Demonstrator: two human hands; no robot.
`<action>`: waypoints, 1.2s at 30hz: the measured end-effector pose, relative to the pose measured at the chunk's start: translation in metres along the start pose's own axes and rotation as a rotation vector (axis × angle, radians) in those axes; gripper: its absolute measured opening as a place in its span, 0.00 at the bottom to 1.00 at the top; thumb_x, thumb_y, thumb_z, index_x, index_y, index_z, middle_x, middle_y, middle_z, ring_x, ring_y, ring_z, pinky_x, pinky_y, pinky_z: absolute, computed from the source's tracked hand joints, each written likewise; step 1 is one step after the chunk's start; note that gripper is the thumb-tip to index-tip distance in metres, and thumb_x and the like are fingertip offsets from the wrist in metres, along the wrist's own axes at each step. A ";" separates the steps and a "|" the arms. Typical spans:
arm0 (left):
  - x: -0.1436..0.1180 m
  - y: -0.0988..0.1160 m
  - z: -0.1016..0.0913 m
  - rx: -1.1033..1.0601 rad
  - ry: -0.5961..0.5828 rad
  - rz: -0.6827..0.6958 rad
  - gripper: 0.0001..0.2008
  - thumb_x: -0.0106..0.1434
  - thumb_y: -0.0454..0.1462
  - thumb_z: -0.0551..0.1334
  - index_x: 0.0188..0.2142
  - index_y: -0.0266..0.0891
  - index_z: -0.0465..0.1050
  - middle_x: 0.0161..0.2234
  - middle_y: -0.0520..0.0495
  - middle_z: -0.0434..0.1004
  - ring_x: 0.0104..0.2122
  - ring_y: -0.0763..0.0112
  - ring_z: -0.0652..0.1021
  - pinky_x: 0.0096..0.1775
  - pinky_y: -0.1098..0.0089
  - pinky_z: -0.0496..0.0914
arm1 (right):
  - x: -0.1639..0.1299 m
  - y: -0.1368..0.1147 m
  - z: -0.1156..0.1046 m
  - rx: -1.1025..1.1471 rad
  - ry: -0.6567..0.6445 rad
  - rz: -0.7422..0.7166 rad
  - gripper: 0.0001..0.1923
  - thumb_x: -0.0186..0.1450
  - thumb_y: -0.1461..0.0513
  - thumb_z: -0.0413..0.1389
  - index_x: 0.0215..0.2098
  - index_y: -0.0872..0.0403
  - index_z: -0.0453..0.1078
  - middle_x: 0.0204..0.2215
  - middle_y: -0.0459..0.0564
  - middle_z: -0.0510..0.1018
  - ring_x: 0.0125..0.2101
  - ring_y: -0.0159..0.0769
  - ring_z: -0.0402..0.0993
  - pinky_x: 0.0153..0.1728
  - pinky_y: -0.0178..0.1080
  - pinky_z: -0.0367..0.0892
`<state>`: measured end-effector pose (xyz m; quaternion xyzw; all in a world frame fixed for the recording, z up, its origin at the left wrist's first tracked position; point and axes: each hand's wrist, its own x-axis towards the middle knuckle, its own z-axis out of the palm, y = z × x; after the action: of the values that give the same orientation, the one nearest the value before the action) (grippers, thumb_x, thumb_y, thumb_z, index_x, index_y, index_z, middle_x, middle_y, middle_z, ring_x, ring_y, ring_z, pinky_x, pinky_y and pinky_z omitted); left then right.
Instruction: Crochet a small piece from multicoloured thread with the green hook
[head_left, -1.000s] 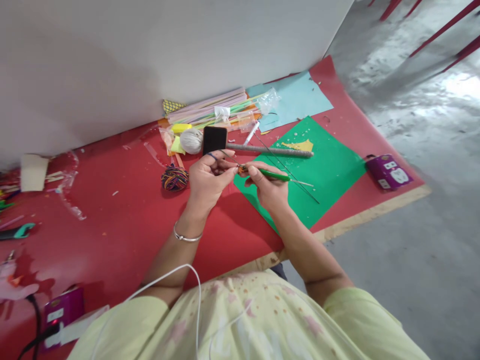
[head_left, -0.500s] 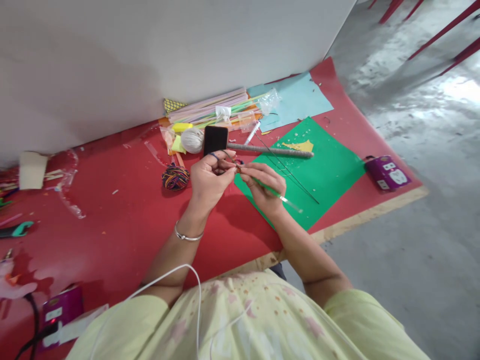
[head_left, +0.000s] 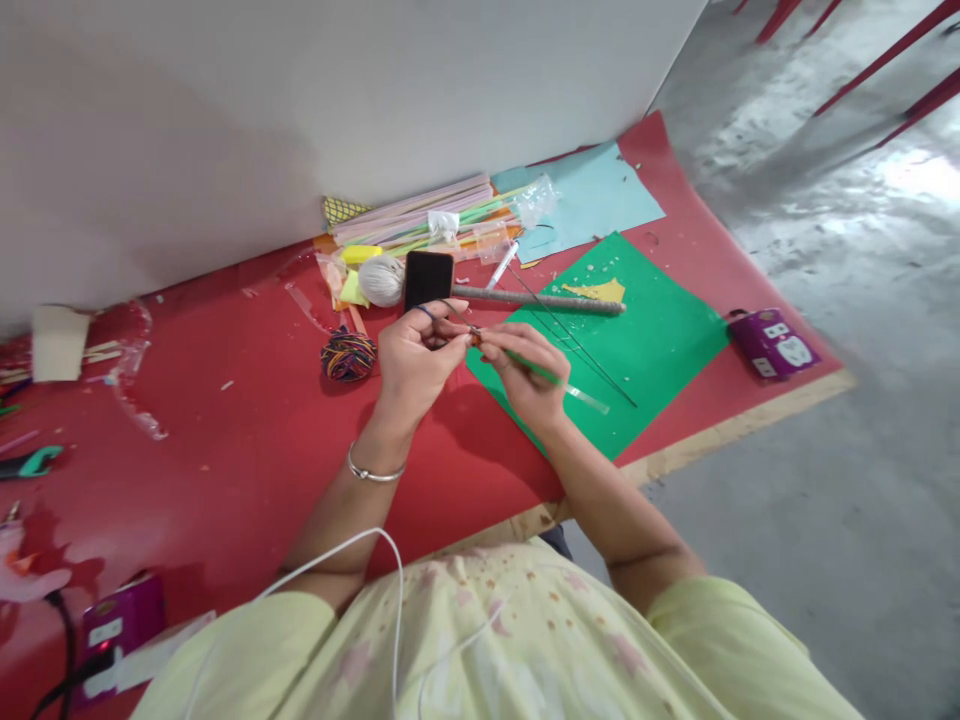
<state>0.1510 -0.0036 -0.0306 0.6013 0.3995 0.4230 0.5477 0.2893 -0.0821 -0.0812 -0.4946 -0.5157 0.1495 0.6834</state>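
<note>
Left hand: your left hand [head_left: 416, 355] is curled, its fingertips pinching a small orange piece [head_left: 475, 340] and a thin dark wire [head_left: 454, 312] that runs up from it.
Right hand: your right hand [head_left: 525, 375] is closed around a green stick [head_left: 559, 383], its tip meeting the small orange piece; the far end of the stick points out over the green paper [head_left: 645, 345].
Where the work sits: both hands meet just above the table [head_left: 225, 440], over the near left edge of the green paper; whether the orange piece is wound on the wire is too small to tell.
Behind the hands: a black block [head_left: 428, 278] stands just beyond your left fingers, with a white yarn ball [head_left: 381, 280] beside it and a grey rod [head_left: 540, 300] lying across the paper's top corner.
Left of the hands: a multicoloured thread bundle [head_left: 349, 355] lies near your left hand.
Farther back: a bundle of straws [head_left: 420, 215] rests against the wall, next to a light blue sheet [head_left: 592, 195].
Right edge: a purple socket box [head_left: 776, 343] sits well apart from the hands.
</note>
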 end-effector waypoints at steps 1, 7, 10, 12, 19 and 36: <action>0.000 0.000 0.000 0.004 0.002 0.001 0.19 0.52 0.34 0.74 0.45 0.41 0.85 0.30 0.51 0.84 0.29 0.72 0.82 0.32 0.74 0.75 | 0.000 0.002 0.002 0.098 0.014 0.135 0.08 0.70 0.54 0.66 0.44 0.47 0.86 0.39 0.50 0.88 0.37 0.37 0.87 0.37 0.41 0.85; -0.001 0.001 0.000 0.031 0.015 0.029 0.18 0.52 0.33 0.73 0.44 0.41 0.85 0.29 0.51 0.84 0.29 0.72 0.83 0.32 0.75 0.75 | 0.003 -0.003 0.001 0.027 -0.020 -0.046 0.08 0.69 0.61 0.68 0.46 0.47 0.86 0.43 0.51 0.89 0.42 0.37 0.88 0.43 0.41 0.84; -0.001 0.003 0.000 0.038 0.017 0.022 0.17 0.52 0.33 0.73 0.43 0.41 0.85 0.30 0.51 0.85 0.29 0.72 0.82 0.32 0.74 0.76 | 0.003 -0.007 -0.004 -0.168 -0.064 -0.318 0.16 0.69 0.67 0.66 0.53 0.47 0.83 0.48 0.55 0.88 0.47 0.40 0.87 0.48 0.44 0.83; -0.001 0.004 0.001 0.043 0.021 0.025 0.16 0.52 0.32 0.72 0.42 0.41 0.85 0.30 0.51 0.85 0.29 0.71 0.83 0.32 0.74 0.76 | 0.004 -0.007 -0.006 -0.219 -0.087 -0.379 0.17 0.69 0.67 0.66 0.55 0.47 0.82 0.50 0.57 0.87 0.48 0.41 0.87 0.47 0.45 0.83; -0.002 0.006 0.001 0.062 0.030 0.055 0.17 0.52 0.32 0.71 0.43 0.39 0.85 0.29 0.51 0.85 0.29 0.73 0.83 0.32 0.76 0.76 | 0.004 -0.003 -0.007 -0.312 -0.126 -0.442 0.16 0.70 0.65 0.65 0.55 0.47 0.81 0.51 0.58 0.87 0.49 0.42 0.87 0.47 0.46 0.83; -0.005 0.000 0.007 -0.005 0.045 0.048 0.15 0.54 0.36 0.73 0.43 0.39 0.84 0.33 0.48 0.87 0.35 0.68 0.87 0.37 0.72 0.79 | 0.001 -0.009 -0.006 -0.048 -0.052 -0.126 0.11 0.72 0.61 0.63 0.51 0.43 0.84 0.49 0.51 0.86 0.49 0.40 0.85 0.50 0.45 0.83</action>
<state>0.1565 -0.0106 -0.0311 0.5995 0.3964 0.4504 0.5297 0.2922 -0.0892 -0.0730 -0.4735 -0.5668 0.1066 0.6657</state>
